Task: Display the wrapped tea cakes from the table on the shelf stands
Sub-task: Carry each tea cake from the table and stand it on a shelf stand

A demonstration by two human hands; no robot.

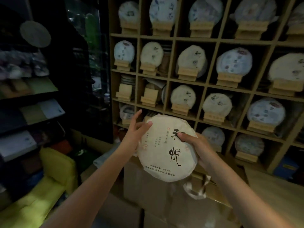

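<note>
A round tea cake (166,150) in cream paper with black brush characters is held in front of the wooden grid shelf (169,79). My right hand (195,147) grips its right edge, thumb on the printed face. My left hand (136,129) supports the upper left edge, thumb on the rim and index finger raised. Two bare wooden stands (123,93) (148,97) sit in the third row's left compartments, just above the held cake. Most other compartments show wrapped cakes upright on stands.
Cardboard boxes (148,186) are stacked below the shelf in front of me. A white cloth bag handle (197,188) hangs under the cake. A yellow-green cushion seat (49,178) and dark slanted racks (29,112) stand at the left. A wooden tabletop (276,191) lies at the right.
</note>
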